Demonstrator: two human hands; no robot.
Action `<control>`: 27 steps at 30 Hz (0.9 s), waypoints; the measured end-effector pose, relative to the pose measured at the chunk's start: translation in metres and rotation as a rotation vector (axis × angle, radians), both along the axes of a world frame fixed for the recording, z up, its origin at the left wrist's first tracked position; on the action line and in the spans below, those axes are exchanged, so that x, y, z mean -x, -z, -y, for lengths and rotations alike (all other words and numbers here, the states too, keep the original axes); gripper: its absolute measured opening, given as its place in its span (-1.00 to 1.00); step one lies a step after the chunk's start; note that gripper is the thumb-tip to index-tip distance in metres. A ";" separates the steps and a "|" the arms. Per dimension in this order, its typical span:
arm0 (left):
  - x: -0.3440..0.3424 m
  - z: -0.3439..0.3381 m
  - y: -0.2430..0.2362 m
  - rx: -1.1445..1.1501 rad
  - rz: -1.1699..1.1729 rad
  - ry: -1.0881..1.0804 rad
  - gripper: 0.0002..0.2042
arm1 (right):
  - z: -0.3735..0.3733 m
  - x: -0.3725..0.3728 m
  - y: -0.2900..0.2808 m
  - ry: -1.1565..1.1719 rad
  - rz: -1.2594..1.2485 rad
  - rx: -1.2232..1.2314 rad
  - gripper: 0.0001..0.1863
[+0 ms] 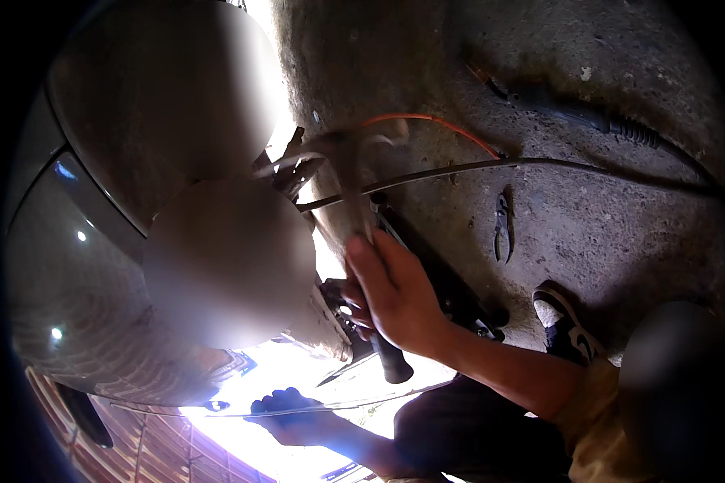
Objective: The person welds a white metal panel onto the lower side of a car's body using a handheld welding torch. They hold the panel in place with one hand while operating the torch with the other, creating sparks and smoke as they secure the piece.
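Two hands show near a glossy, curved dark panel (80,282); the right hand (399,298) is clamped round the handle of a hammer (350,173), thumb laid toward the head, the dark butt end jutting out below the fist; the hammer's head, smeared and indistinct, is near a metal bracket (296,173), and I cannot tell whether the two touch; the left hand (286,414), dark against strong light, is lower down with its fingers toward the panel; a thin wire (161,413) runs across it, and I cannot tell whether the fingers close on anything.

Pliers (502,229) lie on the rough concrete floor (612,233), handles spread; a black cable (459,167) passes behind the hammer; an orange cable (443,123) arches beyond it; a black tool with a ribbed grip (572,115) lies at the upper right; a dark and white shoe (568,322) is below the pliers, well apart from the hammer.
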State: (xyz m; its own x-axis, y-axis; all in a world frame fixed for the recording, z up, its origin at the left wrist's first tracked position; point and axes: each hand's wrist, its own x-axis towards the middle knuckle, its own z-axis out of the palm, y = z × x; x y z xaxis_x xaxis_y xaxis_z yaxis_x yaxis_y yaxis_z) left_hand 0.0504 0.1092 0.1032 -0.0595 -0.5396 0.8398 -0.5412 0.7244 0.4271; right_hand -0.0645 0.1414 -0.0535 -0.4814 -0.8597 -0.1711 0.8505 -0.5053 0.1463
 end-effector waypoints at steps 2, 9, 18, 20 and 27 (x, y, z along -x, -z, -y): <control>0.005 0.007 0.005 0.005 0.113 -0.059 -0.65 | 0.004 0.025 0.003 -0.028 0.082 0.076 -0.66; 0.006 0.003 -0.002 -0.001 -0.099 0.041 -0.80 | 0.012 0.021 -0.037 0.098 0.067 -0.210 -0.66; -0.010 0.005 -0.008 -0.088 -0.063 0.199 -0.86 | 0.010 0.026 -0.039 0.094 0.117 -0.157 -0.70; -0.023 0.014 -0.015 -0.097 -0.097 0.233 -0.87 | 0.014 0.030 -0.039 0.027 0.089 -0.101 -0.69; -0.007 0.010 -0.010 -0.178 -0.060 0.361 -0.86 | 0.003 0.033 -0.027 0.011 0.057 0.005 -0.62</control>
